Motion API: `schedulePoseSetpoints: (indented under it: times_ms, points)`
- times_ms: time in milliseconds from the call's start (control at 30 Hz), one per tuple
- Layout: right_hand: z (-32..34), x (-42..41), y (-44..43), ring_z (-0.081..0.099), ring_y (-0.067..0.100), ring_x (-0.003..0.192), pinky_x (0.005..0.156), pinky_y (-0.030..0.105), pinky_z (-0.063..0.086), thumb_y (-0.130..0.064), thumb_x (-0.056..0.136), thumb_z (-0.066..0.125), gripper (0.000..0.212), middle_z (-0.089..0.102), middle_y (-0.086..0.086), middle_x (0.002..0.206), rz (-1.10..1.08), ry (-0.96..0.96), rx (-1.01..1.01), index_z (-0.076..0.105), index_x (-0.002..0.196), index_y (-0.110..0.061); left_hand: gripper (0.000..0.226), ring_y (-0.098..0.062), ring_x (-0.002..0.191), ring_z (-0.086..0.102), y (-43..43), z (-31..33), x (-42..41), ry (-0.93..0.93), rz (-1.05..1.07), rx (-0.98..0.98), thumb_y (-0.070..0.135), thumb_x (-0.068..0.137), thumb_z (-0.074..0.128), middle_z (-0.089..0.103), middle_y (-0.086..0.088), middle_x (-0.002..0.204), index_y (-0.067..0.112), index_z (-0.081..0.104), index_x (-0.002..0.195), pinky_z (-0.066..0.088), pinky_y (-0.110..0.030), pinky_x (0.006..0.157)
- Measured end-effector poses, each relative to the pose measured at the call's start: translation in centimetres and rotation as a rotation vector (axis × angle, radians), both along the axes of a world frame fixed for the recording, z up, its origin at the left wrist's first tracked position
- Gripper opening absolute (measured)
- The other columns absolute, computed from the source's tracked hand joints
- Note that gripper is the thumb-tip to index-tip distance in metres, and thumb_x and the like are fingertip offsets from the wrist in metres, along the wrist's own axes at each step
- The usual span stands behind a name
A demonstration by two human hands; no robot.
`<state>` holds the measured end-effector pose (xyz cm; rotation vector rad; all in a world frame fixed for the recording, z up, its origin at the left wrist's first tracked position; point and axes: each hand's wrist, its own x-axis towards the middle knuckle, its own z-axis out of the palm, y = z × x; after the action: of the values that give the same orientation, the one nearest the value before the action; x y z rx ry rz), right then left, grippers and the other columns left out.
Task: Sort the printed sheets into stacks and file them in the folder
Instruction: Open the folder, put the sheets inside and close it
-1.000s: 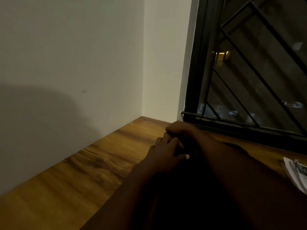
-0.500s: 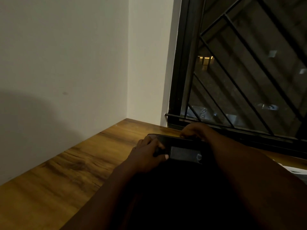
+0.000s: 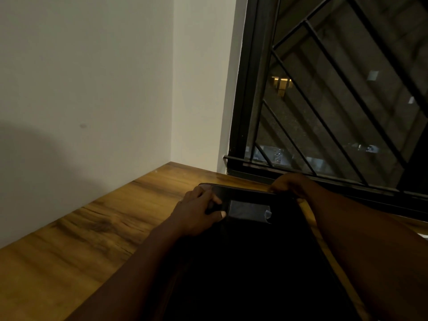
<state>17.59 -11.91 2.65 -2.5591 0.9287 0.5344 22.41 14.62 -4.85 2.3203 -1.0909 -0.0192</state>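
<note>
L hand (image 3: 199, 208) & R hand (image 3: 290, 185) both grip folder (image 3: 250, 251) far edge. Filing step, prob.; next: open cover.

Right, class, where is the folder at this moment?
In the head view the folder is low and centre-right on the desk, just below the window, with the left hand and right hand holding its far end.

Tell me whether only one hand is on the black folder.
No: the left hand and the right hand both grip the far edge of the black folder, one near each corner.
</note>
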Motion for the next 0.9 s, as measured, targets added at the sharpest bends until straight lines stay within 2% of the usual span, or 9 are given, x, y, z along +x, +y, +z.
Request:
schedulePoseSetpoints:
  times_ms: [67,233,333,400,467,600,667,767,900]
  points:
    - [-0.5,-0.9,-0.6,0.049,0.019,0.064,0.059,0.027,0.04,-0.019,0.098,0.043,0.024,0.051,0.008,0.076,-0.023,-0.048,0.019,0.056,0.079,-0.009,0.038,-0.018,0.127,0.032,0.0,0.0,0.0,-0.002,0.0,-0.001,0.046,0.089,0.058,0.036,0.001,0.134,0.032,0.049,0.124,0.033,-0.042,0.108]
    - [-2.0,-3.2,-1.8,0.04,0.019,0.055,0.053,0.029,0.033,-0.007,0.091,0.041,0.024,0.042,0.01,0.066,-0.223,-0.369,0.171,0.048,0.069,-0.008,0.038,-0.019,0.126,0.034,0.0,0.1,-0.1,-0.012,-0.003,-0.011,0.047,0.089,0.059,0.037,0.001,0.132,0.032,0.051,0.123,0.035,-0.039,0.105]
    - [-2.5,-4.8,-1.9,0.028,0.015,0.048,0.049,0.025,0.024,-0.008,0.094,0.042,0.031,0.033,0.006,0.056,-0.288,-0.446,0.187,0.043,0.063,-0.01,0.039,-0.02,0.127,0.034,0.1,0.1,-0.1,-0.008,0.002,-0.016,0.047,0.089,0.059,0.037,0.0,0.134,0.032,0.051,0.124,0.036,-0.04,0.106]
    - [-2.7,-6.0,-1.7,0.027,0.015,0.048,0.045,0.025,0.024,-0.01,0.098,0.042,0.04,0.032,0.007,0.052,-0.307,-0.462,0.203,0.039,0.058,-0.009,0.038,-0.021,0.126,0.034,0.1,0.2,-0.2,-0.005,-0.002,-0.012,0.046,0.089,0.059,0.037,-0.001,0.135,0.032,0.051,0.123,0.036,-0.042,0.106]
    - [-3.2,-7.1,-2.0,0.034,0.017,0.052,0.044,0.026,0.033,-0.014,0.097,0.047,0.039,0.038,0.011,0.06,-0.315,-0.468,0.214,0.042,0.06,-0.007,0.038,-0.021,0.126,0.035,0.1,0.2,-0.2,-0.004,-0.002,-0.014,0.046,0.088,0.059,0.038,-0.002,0.134,0.033,0.052,0.123,0.036,-0.043,0.106]
    - [-5.0,-9.6,-2.1,0.056,0.024,0.068,0.063,0.032,0.045,-0.014,0.089,0.06,0.016,0.063,0.014,0.078,-0.31,-0.612,0.28,0.066,0.075,-0.01,0.036,-0.021,0.125,0.036,0.0,0.2,-0.3,-0.008,0.009,-0.029,0.045,0.088,0.061,0.039,-0.001,0.13,0.032,0.054,0.12,0.037,-0.042,0.105]
    - [-5.5,-11.0,-0.9,0.053,0.017,0.055,0.053,0.026,0.042,-0.01,0.086,0.064,0.021,0.061,0.01,0.066,-0.296,-0.715,0.269,0.062,0.066,-0.014,0.035,-0.02,0.124,0.036,0.0,0.2,-0.4,-0.008,0.01,-0.029,0.046,0.088,0.061,0.04,-0.001,0.13,0.032,0.054,0.119,0.038,-0.042,0.104]
    - [-6.6,-12.2,-0.2,0.035,0.006,0.031,0.034,0.015,0.025,-0.004,0.086,0.06,0.031,0.045,0.005,0.05,-0.334,-0.83,0.251,0.052,0.058,-0.014,0.033,-0.02,0.123,0.038,0.0,0.2,-0.5,-0.013,0.01,-0.014,0.048,0.088,0.059,0.041,0.0,0.131,0.034,0.054,0.117,0.04,-0.044,0.102]
    - [-6.8,-13.6,1.2,0.048,0.016,0.049,0.047,0.023,0.034,-0.007,0.081,0.063,0.005,0.056,0.015,0.067,-0.357,-0.855,0.249,0.066,0.08,-0.011,0.031,-0.019,0.117,0.044,0.3,0.4,-0.8,-0.032,0.014,-0.045,0.047,0.087,0.061,0.045,0.001,0.126,0.032,0.057,0.114,0.043,-0.04,0.096]
